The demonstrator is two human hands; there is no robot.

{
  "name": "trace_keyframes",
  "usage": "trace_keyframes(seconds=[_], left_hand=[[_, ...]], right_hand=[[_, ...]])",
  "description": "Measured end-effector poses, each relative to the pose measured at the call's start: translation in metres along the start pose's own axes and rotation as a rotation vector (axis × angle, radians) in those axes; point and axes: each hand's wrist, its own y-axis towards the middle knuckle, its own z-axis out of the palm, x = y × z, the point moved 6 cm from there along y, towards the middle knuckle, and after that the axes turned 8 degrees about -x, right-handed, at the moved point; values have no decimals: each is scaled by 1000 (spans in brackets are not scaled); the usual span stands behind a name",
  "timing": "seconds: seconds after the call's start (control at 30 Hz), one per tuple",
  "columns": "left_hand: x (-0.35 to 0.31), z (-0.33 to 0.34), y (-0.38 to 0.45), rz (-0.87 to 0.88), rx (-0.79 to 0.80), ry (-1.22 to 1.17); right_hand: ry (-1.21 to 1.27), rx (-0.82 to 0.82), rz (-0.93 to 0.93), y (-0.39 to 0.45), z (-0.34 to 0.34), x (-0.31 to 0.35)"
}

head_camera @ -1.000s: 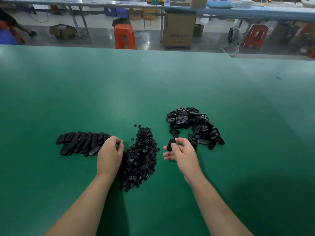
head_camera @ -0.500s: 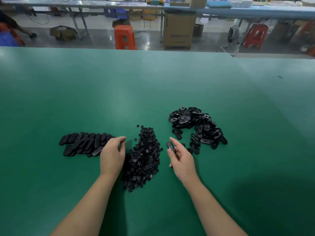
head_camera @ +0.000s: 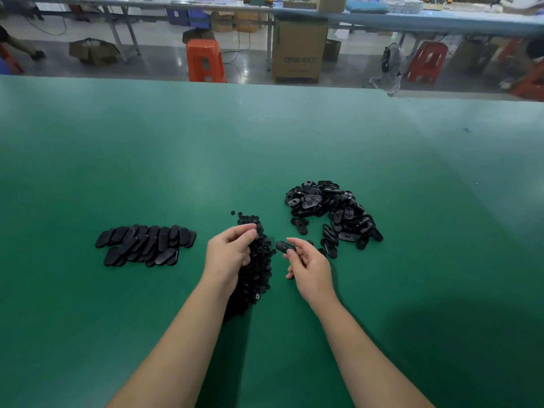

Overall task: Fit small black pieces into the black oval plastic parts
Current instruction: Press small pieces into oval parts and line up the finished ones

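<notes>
While the right hand (head_camera: pixel 309 267) pinches one black oval plastic part (head_camera: pixel 285 247) above the green table (head_camera: pixel 294 148), the left hand (head_camera: pixel 228 253), fingers curled, picks from the heap of small black pieces (head_camera: pixel 256 272); whether it grips one is unclear. Next comes seating a piece into the oval.

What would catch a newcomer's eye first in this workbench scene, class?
Two bare hands meet at the middle of the green table: the right hand pinches one black oval part, while the left hand hovers, fingers curled, over the heap of small black pieces. A tidy row of oval parts lies to the left, and a loose pile of ovals to the right.
</notes>
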Motion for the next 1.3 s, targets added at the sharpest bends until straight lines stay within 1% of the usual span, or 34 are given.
trace_keyframes(seconds=[0.1,0.27,0.57,0.7,0.8,0.9,0.97,1.1,1.13,1.23,1.3], left_hand=[[7,9,-7,-72,40,-27],[10,9,-8,-74,43,0],[13,13,-11,-148,61,-53],[7,15,-11,-79,58,5],[2,15,-10,12,60,123],[0,15,-11,65,87,233],[-3,18,-14,128,110,347],[-8,27,-16,325,130,672],[-9,29,-18,356,137,714],[-8,37,-23,385,171,738],[-7,41,-24,351,161,697]], right_hand=[[9,-10,16,0,0,0],[-7,-11,6,0,0,1],[-18,-14,-11,1,1,-2],[-18,-24,-17,2,1,-2],[-11,-26,-16,2,1,-3],[5,-24,-15,2,2,-3],[14,-23,-14,3,2,-4],[29,-32,-13,4,1,-5],[28,-30,-11,4,1,-5],[29,-32,-10,4,1,-5],[43,-39,-7,5,0,-6]])
